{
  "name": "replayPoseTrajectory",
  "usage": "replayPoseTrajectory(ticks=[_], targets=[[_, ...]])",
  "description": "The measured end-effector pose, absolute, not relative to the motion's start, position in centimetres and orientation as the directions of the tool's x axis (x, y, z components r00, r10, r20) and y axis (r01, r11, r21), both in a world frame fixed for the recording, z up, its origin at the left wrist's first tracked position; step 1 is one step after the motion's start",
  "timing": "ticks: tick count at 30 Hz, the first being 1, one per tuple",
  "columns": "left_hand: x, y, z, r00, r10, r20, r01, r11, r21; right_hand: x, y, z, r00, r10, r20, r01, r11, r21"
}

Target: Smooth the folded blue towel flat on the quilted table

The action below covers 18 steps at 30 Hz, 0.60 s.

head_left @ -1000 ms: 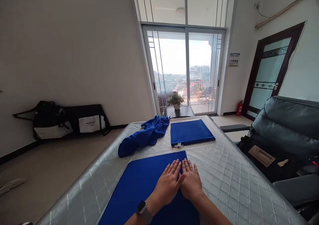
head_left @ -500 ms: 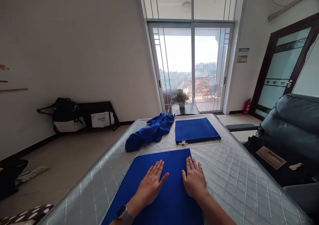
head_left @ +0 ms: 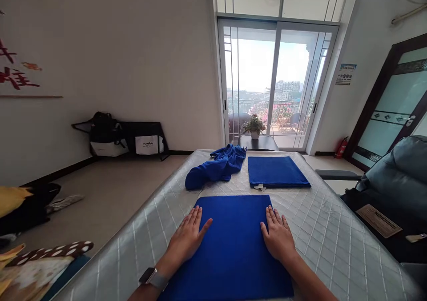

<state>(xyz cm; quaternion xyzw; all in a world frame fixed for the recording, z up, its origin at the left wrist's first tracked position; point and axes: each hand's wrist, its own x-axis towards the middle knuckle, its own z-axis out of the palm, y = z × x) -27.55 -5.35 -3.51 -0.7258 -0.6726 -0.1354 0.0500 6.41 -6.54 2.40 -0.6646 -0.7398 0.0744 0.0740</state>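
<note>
A flat, smooth piece of blue fabric [head_left: 233,252] lies in front of me on the quilted mattress [head_left: 333,243]. My left hand [head_left: 187,234] rests flat on its left edge, fingers together and thumb out. On its right edge lies my right hand [head_left: 278,234], also flat, with the fingers stretched forward. Neither hand grips anything. Beyond, to the right, is a neatly folded blue cloth [head_left: 278,172] with a white tag at its near edge. A crumpled blue cloth [head_left: 218,167] is heaped to the left of it.
A potted plant [head_left: 254,126] stands on a small dark table [head_left: 263,142] past the mattress. On the right is a dark armchair [head_left: 407,167] with a brown plaque [head_left: 378,221]. Bags [head_left: 110,134] lean by the left wall, and patterned fabric [head_left: 50,265] lies at lower left.
My left hand has slid left to the fabric's left edge, which now lies straighter. My right hand stays at the right edge. The view has turned slightly left.
</note>
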Motion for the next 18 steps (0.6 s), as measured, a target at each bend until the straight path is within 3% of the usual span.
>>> replayPoseTrajectory(ticks=[18], targets=[[-27.1, -5.4, -3.5, 0.055, 0.948, 0.313, 0.98, -0.111, 0.164, 5.9, -8.9, 4.1, -0.11, 0.993, -0.032, 0.988, 0.106, -0.108]])
